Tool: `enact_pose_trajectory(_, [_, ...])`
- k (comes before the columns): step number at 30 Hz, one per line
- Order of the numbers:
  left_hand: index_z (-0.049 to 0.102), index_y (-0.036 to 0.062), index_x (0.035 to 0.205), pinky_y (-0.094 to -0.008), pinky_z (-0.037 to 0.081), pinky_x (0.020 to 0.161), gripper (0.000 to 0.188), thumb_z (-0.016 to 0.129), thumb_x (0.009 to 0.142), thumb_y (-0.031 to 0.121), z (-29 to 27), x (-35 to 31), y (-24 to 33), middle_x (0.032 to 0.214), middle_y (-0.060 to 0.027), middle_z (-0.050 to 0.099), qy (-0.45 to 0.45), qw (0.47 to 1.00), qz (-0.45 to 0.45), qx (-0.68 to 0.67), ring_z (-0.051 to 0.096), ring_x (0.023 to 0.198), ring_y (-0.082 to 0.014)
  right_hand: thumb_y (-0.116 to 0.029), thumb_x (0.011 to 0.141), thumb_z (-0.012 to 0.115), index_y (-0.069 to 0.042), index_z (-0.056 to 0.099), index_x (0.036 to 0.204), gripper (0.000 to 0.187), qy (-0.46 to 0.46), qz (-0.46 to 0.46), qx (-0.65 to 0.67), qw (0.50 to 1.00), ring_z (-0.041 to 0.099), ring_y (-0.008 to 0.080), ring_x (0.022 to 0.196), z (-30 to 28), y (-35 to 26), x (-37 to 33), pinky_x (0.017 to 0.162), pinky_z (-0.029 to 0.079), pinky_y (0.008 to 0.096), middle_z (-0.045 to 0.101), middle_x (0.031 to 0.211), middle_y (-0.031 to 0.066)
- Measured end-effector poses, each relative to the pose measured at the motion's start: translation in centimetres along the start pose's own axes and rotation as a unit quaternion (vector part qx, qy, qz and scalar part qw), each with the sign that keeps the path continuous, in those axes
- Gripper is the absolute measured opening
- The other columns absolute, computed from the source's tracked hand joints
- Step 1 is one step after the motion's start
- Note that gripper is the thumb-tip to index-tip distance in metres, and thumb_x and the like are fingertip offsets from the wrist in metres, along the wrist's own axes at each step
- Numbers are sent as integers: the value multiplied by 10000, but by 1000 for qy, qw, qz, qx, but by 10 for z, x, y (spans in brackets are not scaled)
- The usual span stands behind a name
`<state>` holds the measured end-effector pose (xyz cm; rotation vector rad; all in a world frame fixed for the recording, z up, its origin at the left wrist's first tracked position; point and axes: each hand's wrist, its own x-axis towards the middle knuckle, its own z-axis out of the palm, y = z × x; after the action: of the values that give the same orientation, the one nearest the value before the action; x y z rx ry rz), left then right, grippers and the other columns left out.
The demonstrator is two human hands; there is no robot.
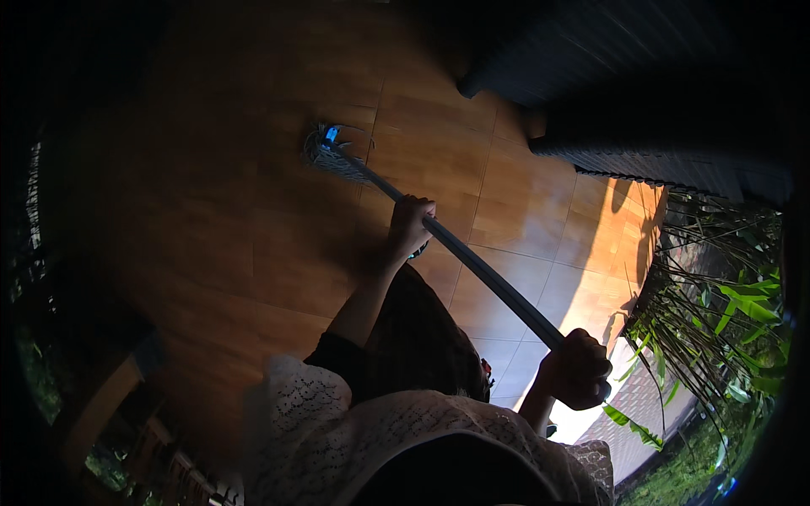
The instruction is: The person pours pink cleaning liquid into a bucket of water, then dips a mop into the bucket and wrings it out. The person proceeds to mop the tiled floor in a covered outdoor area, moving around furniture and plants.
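Note:
A string mop lies across the view at a slant, its long grey handle (pixel 494 281) running from upper left to lower right. My left hand (pixel 412 223) is closed around the handle partway down, with the arm stretched forward. Near the upper end of the handle, my right hand (pixel 575 369) grips it in a fist, in shadow beside my body. The mop head (pixel 337 160) rests on the brown tiled floor (pixel 295 244), its stringy strands bunched around a bright blue fitting (pixel 332 135).
Dark furniture with a ribbed, woven-looking surface (pixel 641 160) stands at the upper right. Leafy green plants (pixel 751 308) border the floor's right edge, beside a sunlit strip of tiles (pixel 588 278). At the lower left is a brown beam-like edge (pixel 105 405), partly lost in shadow.

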<state>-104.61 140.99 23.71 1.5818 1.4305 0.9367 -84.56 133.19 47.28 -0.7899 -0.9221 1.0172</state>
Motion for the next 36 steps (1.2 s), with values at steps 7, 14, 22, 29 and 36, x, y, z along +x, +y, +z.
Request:
enact_pose_trajectory(7, [409,47,523,-359,343,587,197,597,581,46,-103,19,-157,548,-110,452,-56,987,-59,135,472,598,-276,-678,716,305,-91,375,1223,779,-143,344,174,911,131,347,1244,45,129,-20,974,129,447,180,1325,224])
enact_pose_trajectory(14, [408,96,536,-314,298,641,203,604,527,46,5,-82,-123,557,-63,451,-194,966,83,148,441,587,-241,-257,802,491,-61,155,1315,644,15,739,106,665,263,218,1217,-65,13,-99,1015,165,371,151,1355,126])
enact_pose_trajectory(22, [469,105,635,-353,330,699,173,612,544,68,97,-199,23,693,-48,474,-439,891,118,-22,412,787,-240,-271,829,468,-59,271,1216,484,207,800,-1,564,299,126,794,-64,-120,-235,677,248,276,257,948,42])
enact_pose_trajectory(29, [433,86,773,-532,235,860,259,577,584,-16,86,-58,-52,814,-59,421,-288,949,122,32,430,904,-244,-283,854,448,-57,371,1130,365,227,710,133,653,331,46,423,-28,-25,-222,381,320,193,349,593,-31])
enact_pose_trajectory(36, [346,34,1137,-491,258,941,614,670,626,135,-36,120,-95,1138,-123,364,-38,969,12,245,334,1122,-271,-309,848,460,-131,419,1099,311,168,553,292,762,300,16,415,21,290,-48,334,253,133,360,592,-54])
